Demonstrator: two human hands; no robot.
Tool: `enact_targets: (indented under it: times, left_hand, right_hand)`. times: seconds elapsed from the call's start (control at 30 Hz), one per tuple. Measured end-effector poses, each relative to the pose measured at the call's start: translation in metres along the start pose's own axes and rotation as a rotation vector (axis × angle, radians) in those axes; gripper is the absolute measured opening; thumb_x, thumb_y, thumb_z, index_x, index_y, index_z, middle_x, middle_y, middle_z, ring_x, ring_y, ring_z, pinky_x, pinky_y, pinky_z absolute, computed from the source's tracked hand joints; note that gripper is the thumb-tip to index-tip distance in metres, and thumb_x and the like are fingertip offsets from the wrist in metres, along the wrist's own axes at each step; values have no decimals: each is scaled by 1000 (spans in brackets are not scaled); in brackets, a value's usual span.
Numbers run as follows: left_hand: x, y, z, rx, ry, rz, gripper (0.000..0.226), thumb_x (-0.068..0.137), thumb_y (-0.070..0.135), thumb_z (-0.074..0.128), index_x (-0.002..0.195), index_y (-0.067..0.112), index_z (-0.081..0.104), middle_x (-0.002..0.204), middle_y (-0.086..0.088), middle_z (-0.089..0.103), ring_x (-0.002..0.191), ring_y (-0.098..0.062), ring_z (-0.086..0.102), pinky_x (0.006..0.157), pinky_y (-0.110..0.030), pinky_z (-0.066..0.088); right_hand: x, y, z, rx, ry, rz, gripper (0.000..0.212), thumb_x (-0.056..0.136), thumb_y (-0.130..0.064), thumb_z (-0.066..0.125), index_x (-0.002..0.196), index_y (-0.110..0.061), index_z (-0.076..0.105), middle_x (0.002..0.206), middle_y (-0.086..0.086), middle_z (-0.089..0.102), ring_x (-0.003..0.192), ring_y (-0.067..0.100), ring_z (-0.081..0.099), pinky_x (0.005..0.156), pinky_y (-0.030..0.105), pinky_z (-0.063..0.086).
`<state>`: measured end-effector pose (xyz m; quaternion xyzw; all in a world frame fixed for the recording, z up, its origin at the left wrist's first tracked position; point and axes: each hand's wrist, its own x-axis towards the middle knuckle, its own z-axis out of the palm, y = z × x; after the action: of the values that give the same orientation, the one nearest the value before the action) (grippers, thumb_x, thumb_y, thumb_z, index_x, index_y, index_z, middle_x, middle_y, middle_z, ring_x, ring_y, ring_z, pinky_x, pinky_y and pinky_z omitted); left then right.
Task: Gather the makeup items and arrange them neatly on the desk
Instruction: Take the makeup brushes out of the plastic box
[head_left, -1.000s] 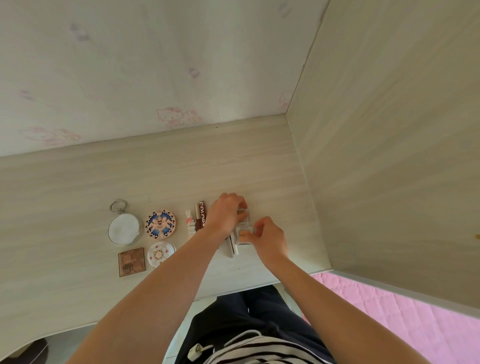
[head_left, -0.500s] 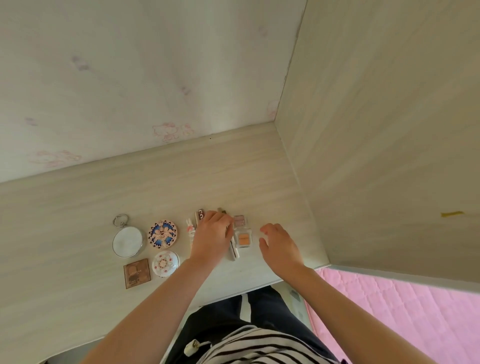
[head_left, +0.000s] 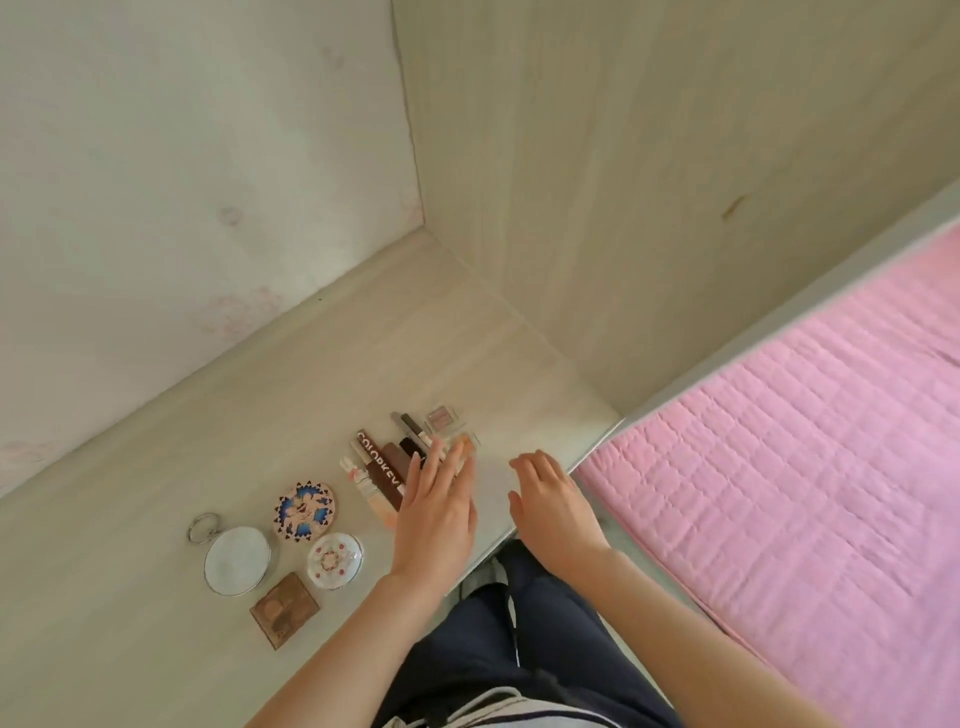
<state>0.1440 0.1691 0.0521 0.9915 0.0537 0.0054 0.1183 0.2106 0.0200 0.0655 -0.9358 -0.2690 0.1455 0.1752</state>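
Makeup lies in a row on the pale wooden desk (head_left: 171, 467). From the left: a round silver mirror (head_left: 236, 559) with a ring, a brown square palette (head_left: 284, 609), a blue patterned compact (head_left: 304, 512), a white floral compact (head_left: 334, 560), several lipstick tubes (head_left: 379, 470), dark pencils (head_left: 410, 431) and a small pink square pot (head_left: 443, 419). My left hand (head_left: 434, 512) hovers flat with straight fingers over the tubes' right side, partly hiding an orange pot (head_left: 464, 441). My right hand (head_left: 548, 499) hangs relaxed over the desk's front edge, holding nothing.
A wooden side panel (head_left: 649, 182) walls the desk on the right and a pale wall (head_left: 182, 182) stands behind it. A pink quilted bed (head_left: 805, 467) lies right of the desk. My dark trousers (head_left: 519, 649) show below the desk edge.
Both hands have let go of the small pots and tubes and drawn back toward me with fingers straightened. The camera view has swung to the right.
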Motion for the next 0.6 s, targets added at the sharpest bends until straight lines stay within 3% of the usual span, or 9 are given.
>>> enact_targets:
  times: [0.13, 0.23, 0.47, 0.6]
  left_hand:
    - [-13, 12, 2, 65, -45, 165, 54, 88, 24, 60, 139, 10, 48, 150, -11, 39, 144, -32, 25, 115, -49, 26]
    - [-19, 29, 8, 87, -101, 289, 53, 95, 31, 40, 143, 11, 41, 153, -10, 34, 145, -33, 21, 115, -47, 20]
    - [-33, 98, 10, 72, -210, 500, 69, 83, 32, 69, 143, 12, 43, 152, -10, 37, 143, -33, 27, 111, -50, 28]
    - [-48, 153, 17, 52, -244, 653, 71, 83, 33, 69, 144, 12, 40, 153, -9, 35, 143, -32, 25, 112, -51, 28]
  right_hand:
    - [-41, 6, -1, -36, 22, 110, 43, 82, -16, 69, 121, -3, 59, 120, 11, 63, 121, 32, 55, 101, 41, 47]
    - [-72, 17, -1, -58, 37, 215, 52, 79, -16, 71, 127, -2, 55, 127, 12, 59, 126, 35, 50, 100, 46, 47]
    - [-157, 40, -8, -25, 30, 494, 64, 98, -27, 43, 152, -11, 13, 159, 6, 13, 147, 32, 1, 119, 47, 11]
    - [-215, 55, -9, 41, 109, 675, 63, 98, -26, 41, 152, -12, 12, 160, 5, 10, 147, 33, -2, 118, 48, 8]
